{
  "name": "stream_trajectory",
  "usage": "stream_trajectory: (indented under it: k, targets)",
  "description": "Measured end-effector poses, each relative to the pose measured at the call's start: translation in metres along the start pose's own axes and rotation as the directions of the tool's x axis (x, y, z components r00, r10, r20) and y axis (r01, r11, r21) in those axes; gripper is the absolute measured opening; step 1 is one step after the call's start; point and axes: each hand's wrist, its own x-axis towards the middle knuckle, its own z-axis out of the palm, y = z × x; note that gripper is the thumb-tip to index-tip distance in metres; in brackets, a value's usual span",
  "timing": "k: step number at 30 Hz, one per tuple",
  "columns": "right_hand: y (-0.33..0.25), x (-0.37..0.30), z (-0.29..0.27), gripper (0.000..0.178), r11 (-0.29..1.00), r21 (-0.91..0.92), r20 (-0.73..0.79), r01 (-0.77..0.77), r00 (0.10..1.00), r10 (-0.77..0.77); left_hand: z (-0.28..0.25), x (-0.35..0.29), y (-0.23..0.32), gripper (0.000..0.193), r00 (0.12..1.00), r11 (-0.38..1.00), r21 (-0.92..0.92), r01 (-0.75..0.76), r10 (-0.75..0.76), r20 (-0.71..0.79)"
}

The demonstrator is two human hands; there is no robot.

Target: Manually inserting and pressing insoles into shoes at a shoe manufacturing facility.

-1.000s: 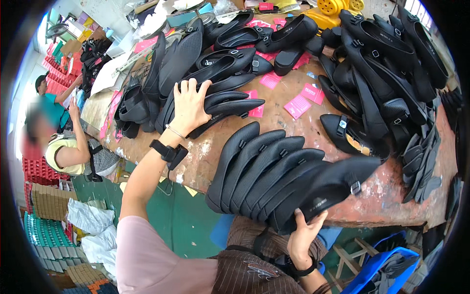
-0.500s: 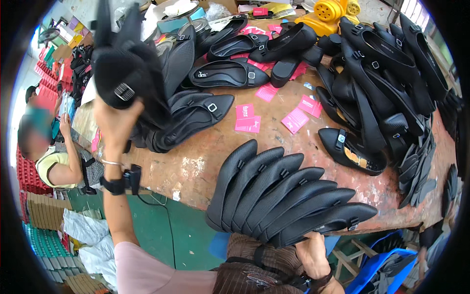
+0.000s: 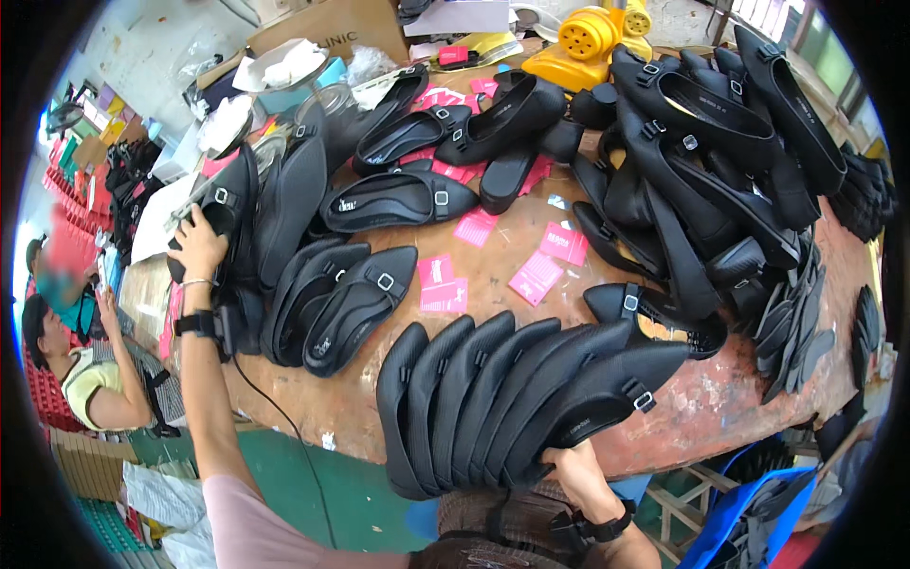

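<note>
My right hand (image 3: 576, 474) is closed on the heel end of the front shoe in a fanned row of black pointed shoes (image 3: 502, 398). The row overhangs the table's near edge, toes pointing up and to the right, each with a small buckle. At the table's left side, my left hand (image 3: 199, 248) grips the heel end of a black buckled shoe (image 3: 239, 194), which stands toe up against other shoes. Part of that shoe is behind my fingers. Just right of it lie several nested black shoes (image 3: 355, 313), insoles facing up.
Black shoes (image 3: 701, 171) are heaped at the right, above a stack of grey insoles (image 3: 796, 322). Pink cards (image 3: 536, 277) lie mid-table. A yellow machine (image 3: 588, 43) stands at the back. Another person (image 3: 104, 379) is at the left, and a blue crate (image 3: 749, 522) sits below right.
My left hand has brought the black shoes down to the table's left side. The fanned row in my right hand has tilted more upright and shifted slightly left. The whole view has shifted.
</note>
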Motion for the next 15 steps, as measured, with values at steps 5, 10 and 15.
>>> stream_trajectory:
  k: [5, 10, 15]
  targets:
    - [0.038, 0.023, -0.017, 0.049, 0.987, 0.12, -0.111, 0.103, 0.99, -0.09, -0.097, -0.075, 0.189, 0.061, 0.539, 0.482, -0.268, -0.834, 0.612, -0.578]
    - [0.075, 0.036, -0.033, 0.04, 0.97, 0.221, -0.066, 0.099, 0.994, -0.086, -0.063, -0.06, 0.267, 0.096, 0.489, 0.507, -0.151, -0.849, 0.861, 0.143]
    - [0.062, 0.033, -0.025, 0.038, 0.959, 0.241, -0.096, 0.152, 0.987, -0.132, -0.052, -0.037, 0.259, 0.073, 0.496, 0.528, -0.225, -0.819, 0.848, 0.186]
